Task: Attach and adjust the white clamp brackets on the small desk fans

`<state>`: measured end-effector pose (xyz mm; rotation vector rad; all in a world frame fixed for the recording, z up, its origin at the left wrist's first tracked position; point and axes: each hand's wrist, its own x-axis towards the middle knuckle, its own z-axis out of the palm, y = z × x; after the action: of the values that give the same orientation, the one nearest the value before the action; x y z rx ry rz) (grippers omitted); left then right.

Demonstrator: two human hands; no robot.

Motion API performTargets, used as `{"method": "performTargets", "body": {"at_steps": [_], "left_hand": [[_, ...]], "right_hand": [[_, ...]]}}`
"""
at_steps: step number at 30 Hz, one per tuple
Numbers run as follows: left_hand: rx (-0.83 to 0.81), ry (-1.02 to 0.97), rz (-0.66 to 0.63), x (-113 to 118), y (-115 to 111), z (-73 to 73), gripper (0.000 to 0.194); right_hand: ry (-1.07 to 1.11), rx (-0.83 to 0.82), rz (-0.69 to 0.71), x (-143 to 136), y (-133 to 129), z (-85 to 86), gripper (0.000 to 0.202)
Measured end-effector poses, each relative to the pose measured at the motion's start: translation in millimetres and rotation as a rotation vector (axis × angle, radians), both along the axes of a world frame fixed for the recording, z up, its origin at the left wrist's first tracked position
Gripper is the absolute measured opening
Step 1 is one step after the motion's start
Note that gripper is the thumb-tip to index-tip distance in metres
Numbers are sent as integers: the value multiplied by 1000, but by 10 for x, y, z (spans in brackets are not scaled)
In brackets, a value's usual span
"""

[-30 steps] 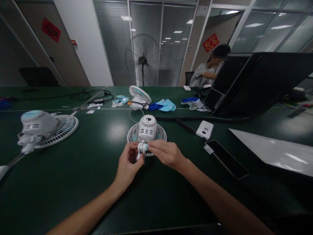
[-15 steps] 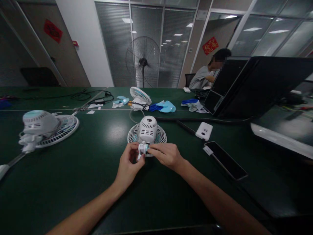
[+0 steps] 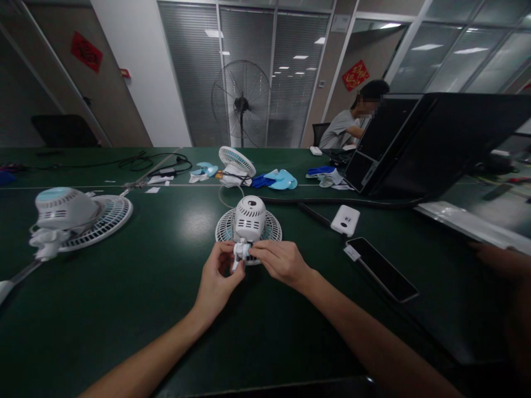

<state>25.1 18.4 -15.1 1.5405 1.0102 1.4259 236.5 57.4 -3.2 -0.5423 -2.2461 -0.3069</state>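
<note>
A small white fan [image 3: 249, 218] lies grille-down on the green table before me, its motor housing facing up. Fingers and thumb of my left hand [image 3: 219, 268] are closed around the white bracket [image 3: 239, 251] at the near side of the fan. From the other side, the fingertips of my right hand [image 3: 282, 260] pinch a small light-blue knob on that bracket. The fingertips partly hide the knob.
A second fan [image 3: 66, 213] lies at left; another fan [image 3: 235, 166] stands behind. Blue fan blades [image 3: 282, 179], a white power bank [image 3: 345, 220], a phone [image 3: 384, 270] and a black computer case [image 3: 415, 143] are around. Another person's arm [image 3: 501, 262] is at the right edge.
Another person's arm has come in at the right edge, beside the white panel, which has shifted slightly. My hands keep their hold on the fan's bracket and knob.
</note>
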Motion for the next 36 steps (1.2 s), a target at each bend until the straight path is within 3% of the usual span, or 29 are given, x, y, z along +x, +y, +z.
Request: {"method": "performTargets", "body": {"at_steps": [8, 19, 36], "left_hand": [[2, -8, -2, 0, -15, 6, 21], [4, -6, -2, -1, 5, -20, 21], [-13, 25, 15, 1, -17, 47, 21]], "right_hand": [[18, -14, 15, -3, -10, -14, 29], [89, -51, 3, -26, -7, -14, 16], [102, -151, 22, -34, -30, -40, 29]]}}
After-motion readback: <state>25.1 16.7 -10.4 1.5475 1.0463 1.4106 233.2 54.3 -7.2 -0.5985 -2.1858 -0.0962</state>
